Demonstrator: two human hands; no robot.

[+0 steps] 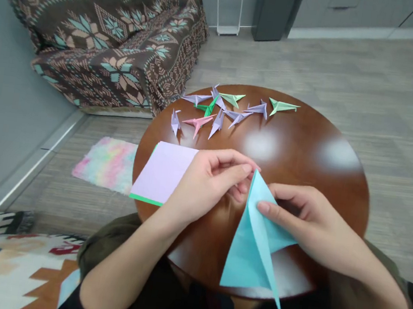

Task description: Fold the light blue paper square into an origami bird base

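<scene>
A light blue sheet of origami paper point(249, 261), folded to a sharp peak with a long narrow flap down its front, is held tilted over the near side of the table. My right hand point(304, 218) pinches its right side, thumb on the front and fingers behind. At the paper's top point is my left hand point(219, 176), its fingers curled and thumb close to the index finger. The index fingertip meets the peak; whether anything lies in that pinch is hidden.
On the round brown table point(305, 157), a stack of square lilac and green paper point(164, 169) lies left. Several folded paper cranes point(216, 123) sit along the far edge. A patterned sofa point(109, 50) and pastel rug point(108, 162) are beyond, left.
</scene>
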